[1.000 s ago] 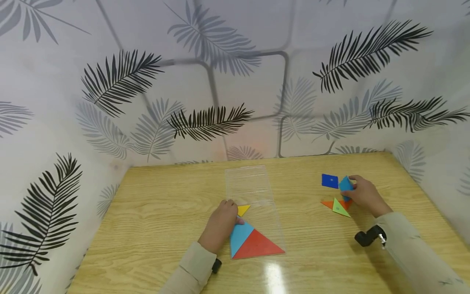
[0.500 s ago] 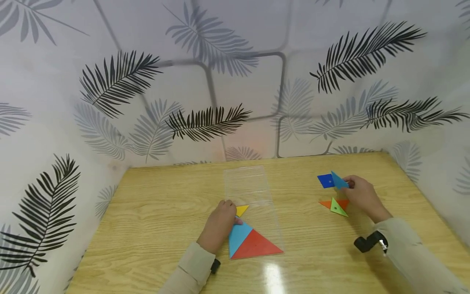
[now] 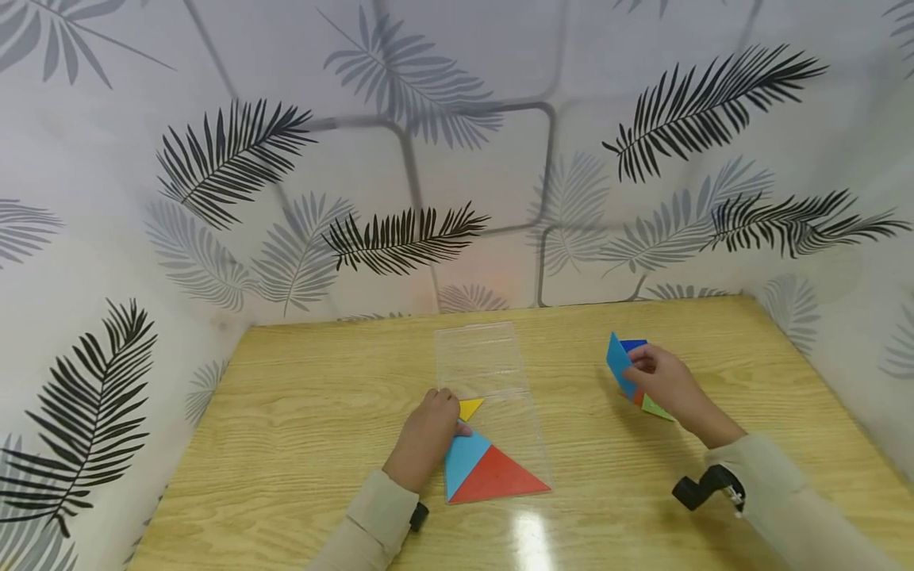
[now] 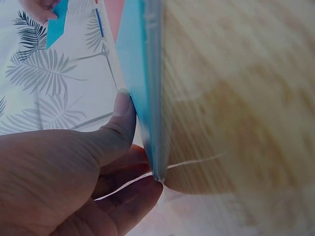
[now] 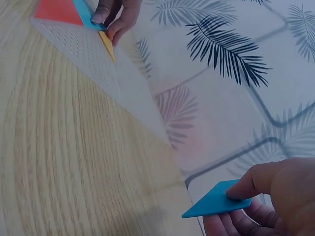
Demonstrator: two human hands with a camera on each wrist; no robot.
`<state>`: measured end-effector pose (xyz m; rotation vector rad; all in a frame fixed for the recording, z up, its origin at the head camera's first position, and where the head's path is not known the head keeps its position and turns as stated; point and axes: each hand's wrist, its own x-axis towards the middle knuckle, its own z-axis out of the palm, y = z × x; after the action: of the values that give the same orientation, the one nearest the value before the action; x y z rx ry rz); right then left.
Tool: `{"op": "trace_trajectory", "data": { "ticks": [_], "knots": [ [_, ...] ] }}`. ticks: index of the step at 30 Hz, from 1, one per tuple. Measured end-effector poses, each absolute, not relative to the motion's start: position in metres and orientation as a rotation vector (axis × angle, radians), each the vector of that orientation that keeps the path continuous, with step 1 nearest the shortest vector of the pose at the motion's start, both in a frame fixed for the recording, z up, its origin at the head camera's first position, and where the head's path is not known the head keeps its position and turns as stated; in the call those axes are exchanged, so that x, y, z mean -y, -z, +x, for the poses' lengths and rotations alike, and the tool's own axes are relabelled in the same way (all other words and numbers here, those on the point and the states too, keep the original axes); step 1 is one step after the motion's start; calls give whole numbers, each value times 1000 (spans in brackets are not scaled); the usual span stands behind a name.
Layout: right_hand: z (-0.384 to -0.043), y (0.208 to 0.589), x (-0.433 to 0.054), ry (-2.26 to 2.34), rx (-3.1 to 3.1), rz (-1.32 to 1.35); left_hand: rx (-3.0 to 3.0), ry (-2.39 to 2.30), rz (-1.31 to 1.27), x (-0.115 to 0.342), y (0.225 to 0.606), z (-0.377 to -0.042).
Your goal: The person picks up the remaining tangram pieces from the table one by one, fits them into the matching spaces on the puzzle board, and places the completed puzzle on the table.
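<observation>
The right hand (image 3: 664, 382) has shifted leftward, pinching a flat light-blue plastic-looking tile (image 3: 620, 366) above the wooden worktop (image 3: 321, 396), towards its far right corner. The left hand (image 3: 426, 440) grips the clear plastic tray's (image 3: 481, 353) left edge; steadying it while keeping the pinch near the tile's rim should ease control.

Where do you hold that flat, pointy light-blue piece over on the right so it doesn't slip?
I'd pinch the flat, pointed light-blue piece by the end away from its sharp tip, coming from the right, where the right hand holds it. It's thin and tilted up, so both broad faces are probably easy to squeeze, and the tip stays free.
</observation>
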<state>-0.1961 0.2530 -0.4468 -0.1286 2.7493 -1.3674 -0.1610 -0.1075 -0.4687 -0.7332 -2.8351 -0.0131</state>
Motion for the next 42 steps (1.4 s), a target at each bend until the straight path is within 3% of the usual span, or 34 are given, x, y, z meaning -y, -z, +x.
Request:
{"op": "trace_trajectory", "data": {
  "ticks": [19,32,42],
  "knots": [
    [-176,468,-192,1409,-2664,-324,2876,64,-720,107,469,-163],
    [-170,471,-172,1281,-2725,-769,2874,35,-711,108,471,-163],
    [-168,475,-166,1087,-2754,-1259,2947,129,-692,107,470,-165]
  ]
}}
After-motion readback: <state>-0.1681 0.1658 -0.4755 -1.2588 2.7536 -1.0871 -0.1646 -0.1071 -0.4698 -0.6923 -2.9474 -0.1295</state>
